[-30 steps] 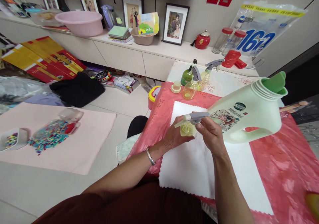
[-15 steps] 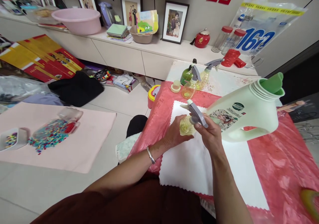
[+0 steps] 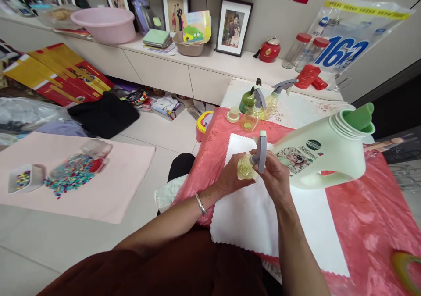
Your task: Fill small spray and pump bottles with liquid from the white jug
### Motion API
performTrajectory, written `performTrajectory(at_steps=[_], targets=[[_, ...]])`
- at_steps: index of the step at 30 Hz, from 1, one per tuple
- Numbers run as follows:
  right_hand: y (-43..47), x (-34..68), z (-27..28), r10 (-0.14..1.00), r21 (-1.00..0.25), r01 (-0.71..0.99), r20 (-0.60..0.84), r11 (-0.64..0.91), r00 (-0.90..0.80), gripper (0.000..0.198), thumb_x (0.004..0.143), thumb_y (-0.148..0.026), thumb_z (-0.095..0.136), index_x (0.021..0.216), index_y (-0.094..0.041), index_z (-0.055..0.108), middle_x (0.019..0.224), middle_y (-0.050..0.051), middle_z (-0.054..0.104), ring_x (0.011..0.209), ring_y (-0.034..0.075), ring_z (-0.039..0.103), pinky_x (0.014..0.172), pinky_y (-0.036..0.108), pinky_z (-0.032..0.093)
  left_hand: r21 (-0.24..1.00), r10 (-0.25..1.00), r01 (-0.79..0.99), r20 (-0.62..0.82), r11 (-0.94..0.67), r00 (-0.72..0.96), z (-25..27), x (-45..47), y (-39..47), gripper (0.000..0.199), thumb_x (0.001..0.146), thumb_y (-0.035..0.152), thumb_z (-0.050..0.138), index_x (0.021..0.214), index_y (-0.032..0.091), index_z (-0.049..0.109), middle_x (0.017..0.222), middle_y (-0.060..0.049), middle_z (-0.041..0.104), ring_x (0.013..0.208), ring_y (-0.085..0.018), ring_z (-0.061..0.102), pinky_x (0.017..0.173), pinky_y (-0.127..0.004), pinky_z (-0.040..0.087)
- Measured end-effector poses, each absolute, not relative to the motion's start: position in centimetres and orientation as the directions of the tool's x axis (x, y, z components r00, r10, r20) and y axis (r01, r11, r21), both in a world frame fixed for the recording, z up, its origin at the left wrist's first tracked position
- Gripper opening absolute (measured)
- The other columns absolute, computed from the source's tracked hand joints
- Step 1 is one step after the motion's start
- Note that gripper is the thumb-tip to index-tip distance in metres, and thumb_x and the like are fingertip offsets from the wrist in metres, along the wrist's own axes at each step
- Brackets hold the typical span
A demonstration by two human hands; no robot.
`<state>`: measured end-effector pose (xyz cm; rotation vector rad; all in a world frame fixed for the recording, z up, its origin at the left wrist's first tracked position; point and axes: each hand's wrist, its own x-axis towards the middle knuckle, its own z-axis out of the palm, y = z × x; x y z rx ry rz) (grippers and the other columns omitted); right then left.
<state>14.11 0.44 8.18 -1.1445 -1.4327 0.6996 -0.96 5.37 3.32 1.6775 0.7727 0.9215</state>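
Observation:
My left hand (image 3: pixel 230 173) is closed around the clear yellowish body of a spray bottle (image 3: pixel 246 168), tilted over the white cloth (image 3: pixel 245 212). At its neck, my right hand (image 3: pixel 273 173) grips the grey spray head (image 3: pixel 262 151), fingers closed on the collar. To the right stands a large pale green jug (image 3: pixel 324 151) with a green cap (image 3: pixel 360 117) tipped in its open mouth. Beyond my hands are another spray bottle (image 3: pixel 250 118), a third one (image 3: pixel 271 103), a dark green bottle (image 3: pixel 246 101) and a small pale cap (image 3: pixel 233 114).
Red plastic (image 3: pixel 371 212) covers the table under the cloth. A roll of tape (image 3: pixel 406 269) lies at the right edge. On the left, a pink mat (image 3: pixel 108 190) holds scattered coloured pieces (image 3: pixel 74 175) and a white box (image 3: pixel 21 180). A cabinet (image 3: pixel 164 70) runs along the wall.
The spray head has turned on the bottle: its nozzle pointed left before and now points away from me. My right hand has turned with it, while my left hand stays around the bottle.

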Motion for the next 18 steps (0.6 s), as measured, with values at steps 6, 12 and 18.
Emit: performTrajectory(at_steps=[6,12,18], targets=[[0.3,13.0,7.2,0.886,-0.857,0.405,0.421,0.318,0.195,0.028,0.098,-0.044,0.064,0.112,-0.019,0.065,0.118,0.006,0.06,0.113,0.021,0.057,0.102,0.036,0.047,0.949,0.838,0.049,0.249,-0.31,0.485,2.7,-0.8,5.2,0.061,0.07,0.045,0.087,0.118,0.022,0.057,0.117,-0.009,0.065,0.115,-0.032,0.062,0.101,-0.05,0.054],[-0.6,11.8,8.2,0.871,-0.825,0.514,0.413,0.234,0.267,0.026,0.098,-0.037,0.059,0.115,-0.018,0.066,0.118,0.004,0.06,0.111,0.018,0.057,0.098,0.031,0.045,0.936,0.833,0.067,0.273,-0.345,0.48,1.5,-0.9,5.0,0.068,0.074,0.049,0.085,0.128,0.023,0.053,0.127,-0.011,0.061,0.121,-0.033,0.059,0.107,-0.053,0.05],[-2.5,12.8,12.9,0.917,-0.833,0.532,0.317,0.148,0.243,0.031,0.106,-0.04,0.053,0.125,-0.02,0.067,0.119,0.004,0.06,0.109,0.015,0.06,0.094,0.026,0.049,0.955,0.86,0.041,0.247,-0.295,0.448,-0.2,-1.3,4.9,0.101,0.062,0.073,0.083,0.139,0.022,0.042,0.136,-0.015,0.052,0.126,-0.035,0.056,0.109,-0.054,0.048]])
